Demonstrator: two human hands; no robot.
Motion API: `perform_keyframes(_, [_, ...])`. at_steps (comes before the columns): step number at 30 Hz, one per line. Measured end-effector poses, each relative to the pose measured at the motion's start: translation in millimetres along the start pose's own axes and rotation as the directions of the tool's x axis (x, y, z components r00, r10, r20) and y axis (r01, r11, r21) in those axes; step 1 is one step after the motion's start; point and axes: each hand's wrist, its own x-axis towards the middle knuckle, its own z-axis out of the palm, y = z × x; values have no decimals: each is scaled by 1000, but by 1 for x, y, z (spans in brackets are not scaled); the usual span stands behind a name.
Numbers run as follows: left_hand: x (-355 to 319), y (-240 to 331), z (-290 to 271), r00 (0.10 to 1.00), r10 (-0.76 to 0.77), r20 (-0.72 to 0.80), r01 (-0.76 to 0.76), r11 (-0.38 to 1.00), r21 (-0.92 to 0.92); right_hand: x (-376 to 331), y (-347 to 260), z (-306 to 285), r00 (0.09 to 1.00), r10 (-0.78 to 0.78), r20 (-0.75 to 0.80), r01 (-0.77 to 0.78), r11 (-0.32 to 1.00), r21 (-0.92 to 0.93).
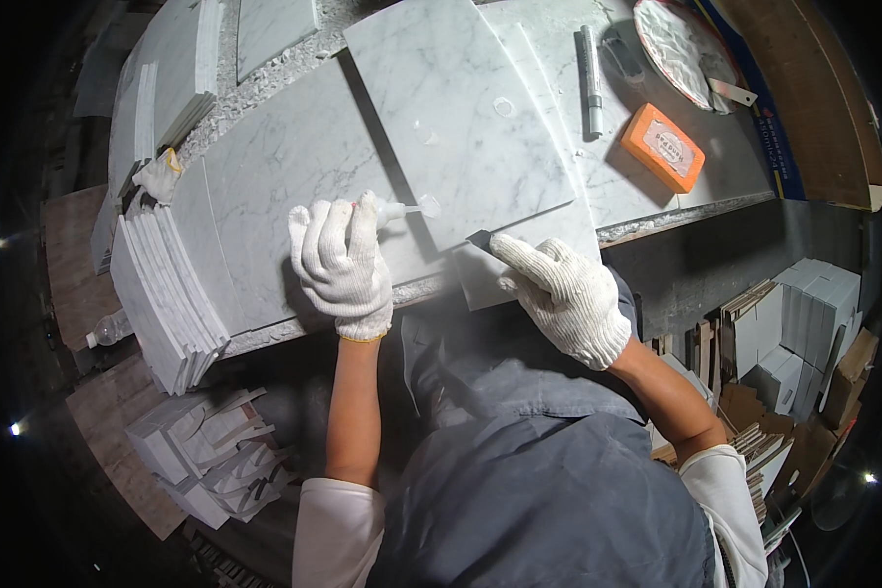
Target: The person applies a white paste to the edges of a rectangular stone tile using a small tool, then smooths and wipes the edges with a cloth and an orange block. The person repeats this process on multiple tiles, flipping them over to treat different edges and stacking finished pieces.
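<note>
1. While the person leans over the bench, both hands in white knit gloves work at the near edge of a white marble slab (461, 108) veined in grey, which lies tilted across other slabs.
2. The left hand (341, 260) is closed around a small glue tube (402, 209), whose clear nozzle points right and touches the slab's lower edge.
3. The right hand (563, 294) pinches a dark flat scraper blade (479, 238) between fingers and thumb; its tip rests at the slab's near corner, just beside the nozzle.
4. Underneath lies a larger marble sheet (284, 186), and the workbench (696, 167) itself is marble-topped, its front edge rough and chipped.
5. Further back on the bench, well apart from the hands, sit an orange block (663, 147), a grey marker pen (592, 83) and a round plate (671, 49) smeared white, with a putty knife (730, 91) touching its rim.
6. At the left end of the bench a stack of thin marble tiles (162, 294) stands on edge, with another glove (159, 176) resting near the top of it.
7. Below the bench on the left, loose cut strips of stone (216, 456) lie heaped on the floor.
8. To the right, white cartons (804, 314) and cardboard pieces (745, 412) crowd the floor.
9. The room around is dark, with small points of light at its edges.
</note>
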Motion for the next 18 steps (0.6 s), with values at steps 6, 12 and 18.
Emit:
perform_keyframes(6, [5, 2, -1, 1000, -1, -10, 0, 998, -60, 0, 2, 2, 1000, -11, -7, 11, 1000, -4])
perform_keyframes(12, [6, 1, -1, 1000, 0, -15, -1, 998, -59, 0, 1, 1, 1000, -3, 3, 3, 1000, -23])
perform_keyframes(18, [5, 2, -2, 1000, 2, -27, -3, 999, -36, 1, 1, 0, 1000, -22, -8, 22, 1000, -11])
